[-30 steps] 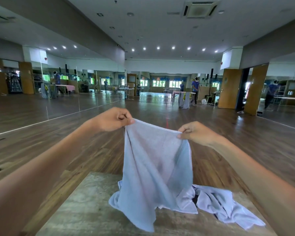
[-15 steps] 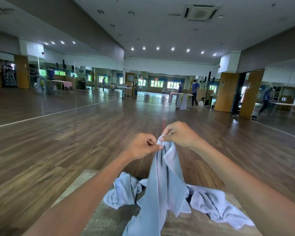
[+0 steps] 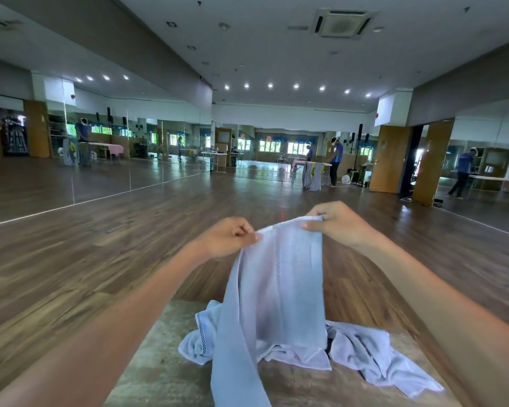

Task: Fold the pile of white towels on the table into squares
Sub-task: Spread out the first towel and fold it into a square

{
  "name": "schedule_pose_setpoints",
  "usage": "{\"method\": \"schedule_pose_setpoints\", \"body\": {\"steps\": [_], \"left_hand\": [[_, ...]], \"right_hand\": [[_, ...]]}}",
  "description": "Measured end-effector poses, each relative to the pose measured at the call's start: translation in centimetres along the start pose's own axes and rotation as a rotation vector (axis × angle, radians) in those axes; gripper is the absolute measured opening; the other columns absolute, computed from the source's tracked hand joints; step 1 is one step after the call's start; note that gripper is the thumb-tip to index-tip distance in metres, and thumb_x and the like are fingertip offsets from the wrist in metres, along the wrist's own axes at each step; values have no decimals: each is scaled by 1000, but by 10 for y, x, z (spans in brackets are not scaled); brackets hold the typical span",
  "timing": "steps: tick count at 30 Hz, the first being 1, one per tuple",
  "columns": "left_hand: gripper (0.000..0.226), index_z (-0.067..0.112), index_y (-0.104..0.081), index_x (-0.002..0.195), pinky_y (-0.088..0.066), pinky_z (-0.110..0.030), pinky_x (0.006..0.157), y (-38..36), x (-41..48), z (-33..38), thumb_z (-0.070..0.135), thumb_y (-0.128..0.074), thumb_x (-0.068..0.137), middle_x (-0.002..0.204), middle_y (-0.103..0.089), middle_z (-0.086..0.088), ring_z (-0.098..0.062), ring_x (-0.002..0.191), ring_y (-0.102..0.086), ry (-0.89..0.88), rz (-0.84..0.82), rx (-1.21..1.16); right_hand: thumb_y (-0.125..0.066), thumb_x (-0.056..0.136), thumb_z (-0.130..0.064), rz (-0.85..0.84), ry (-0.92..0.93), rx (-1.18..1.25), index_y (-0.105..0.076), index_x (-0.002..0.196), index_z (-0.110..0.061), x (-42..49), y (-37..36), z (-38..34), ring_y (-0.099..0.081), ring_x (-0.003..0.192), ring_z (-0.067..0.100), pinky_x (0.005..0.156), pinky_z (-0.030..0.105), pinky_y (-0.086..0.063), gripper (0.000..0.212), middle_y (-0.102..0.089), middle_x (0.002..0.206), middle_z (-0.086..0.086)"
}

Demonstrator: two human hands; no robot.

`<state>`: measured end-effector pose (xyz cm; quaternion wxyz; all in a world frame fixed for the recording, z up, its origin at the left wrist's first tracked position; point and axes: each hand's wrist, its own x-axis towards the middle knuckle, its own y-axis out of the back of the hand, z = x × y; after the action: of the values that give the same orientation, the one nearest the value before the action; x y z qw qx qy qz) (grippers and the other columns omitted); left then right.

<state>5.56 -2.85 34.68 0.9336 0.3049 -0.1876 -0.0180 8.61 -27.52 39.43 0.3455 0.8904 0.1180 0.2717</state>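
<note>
I hold a white towel [image 3: 272, 292] up in the air over the table [image 3: 159, 368]. My left hand [image 3: 227, 237] pinches the left end of its top edge and my right hand [image 3: 335, 226] pinches the right end, a short span apart. The towel hangs down in loose vertical folds, and its lower end drapes past the table's near edge. Behind it a pile of crumpled white towels [image 3: 368, 353] lies on the table, partly hidden by the hanging one. One towel with a dotted border [image 3: 200, 333] sticks out at the pile's left.
The mottled table stands on a wide wooden floor [image 3: 100, 259]. Far off are other tables with hanging cloths [image 3: 312, 174], people in blue shirts [image 3: 337, 160], mirrored walls [image 3: 71, 160] and open wooden doors [image 3: 429, 163].
A second ago my hands held the towel spread wide. They came together at the top edge, and now they have drawn apart again a little, opening that edge.
</note>
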Motion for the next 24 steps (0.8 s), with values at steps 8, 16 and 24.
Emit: {"method": "schedule_pose_setpoints", "body": {"steps": [8,16,24], "left_hand": [[20,11,-60,71,-29,-14,53,-47,-7,14,18,-64,90,60,-49,3,-1,53,-39,-202,69,-134],[17,7,-68,79,-39,-19,60,-34,4,26,21,-64,89,67,-64,-2,-6,60,-52,-283,219,-97],[29,2,-63,75,-24,-15,45,-22,2,31,28,-69,86,49,-40,5,-5,44,-29,-259,100,-86]], "right_hand": [[-77,75,-18,10,141,-138,-68,78,-12,3,-21,-19,-66,78,22,64,31,-47,12,-71,82,10],[-72,83,-20,-158,63,-30,-59,75,-9,-6,-6,-5,-48,57,6,58,23,-34,19,-57,65,-2],[-70,84,-15,-155,5,226,-66,82,-7,-9,-4,0,-65,71,2,68,13,-46,8,-73,77,-2]]}}
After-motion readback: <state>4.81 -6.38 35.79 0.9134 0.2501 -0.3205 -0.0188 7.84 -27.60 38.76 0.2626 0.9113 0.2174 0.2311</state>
